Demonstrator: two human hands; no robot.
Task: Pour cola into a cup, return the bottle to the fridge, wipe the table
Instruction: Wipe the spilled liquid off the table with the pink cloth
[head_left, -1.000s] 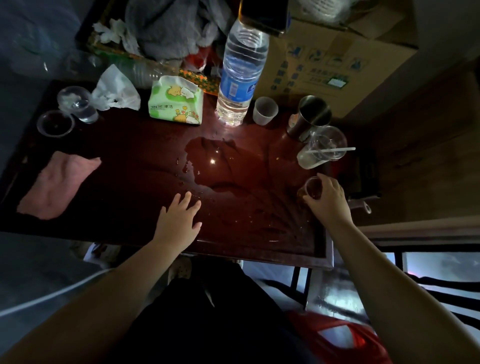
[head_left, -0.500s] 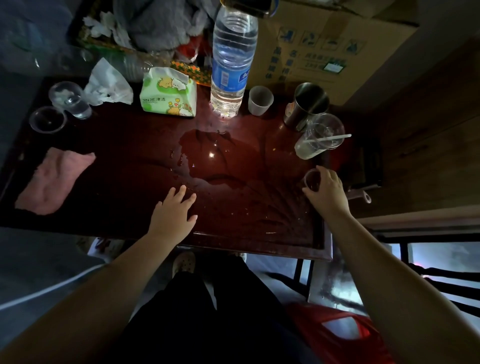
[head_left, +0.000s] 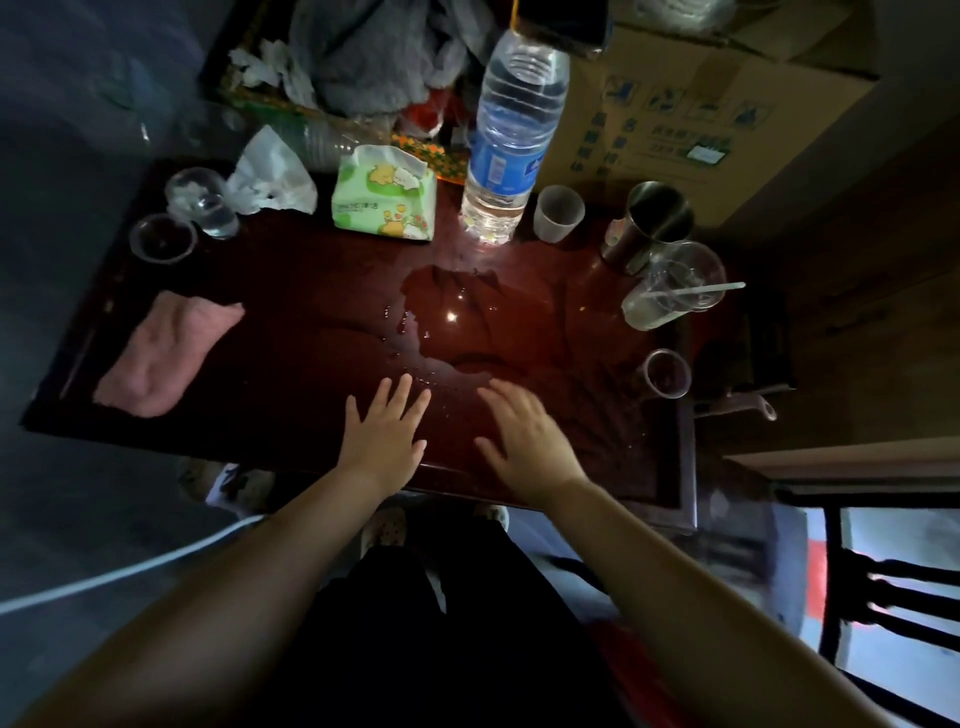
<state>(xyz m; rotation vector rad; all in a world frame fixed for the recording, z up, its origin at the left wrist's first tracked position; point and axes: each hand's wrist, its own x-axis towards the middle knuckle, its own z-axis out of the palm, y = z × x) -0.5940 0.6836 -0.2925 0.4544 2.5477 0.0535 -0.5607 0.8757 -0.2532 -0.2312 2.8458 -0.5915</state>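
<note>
A dark red wooden table (head_left: 291, 291) carries a wet spill (head_left: 467, 317) in its middle. A small clear plastic cup (head_left: 666, 373) stands alone near the right edge. My left hand (head_left: 385, 434) lies flat on the table near the front edge, fingers spread, holding nothing. My right hand (head_left: 524, 434) hovers or rests just beside it, fingers apart and empty, well left of the small cup. A pink cloth (head_left: 163, 356) lies on the left part of the table. No cola bottle is visible.
At the back stand a large water bottle (head_left: 511, 140), a green tissue pack (head_left: 387, 195), a white cup (head_left: 558, 213), a metal cup (head_left: 647, 226), a clear cup with a spoon (head_left: 672, 291). Two clear cups (head_left: 200, 200) and crumpled tissue (head_left: 270, 174) sit back left. A cardboard box (head_left: 717, 104) rises behind.
My right hand let go of the small clear cup at the right edge and moved left toward my left hand. The cup stays standing. The left hand hardly moved.
</note>
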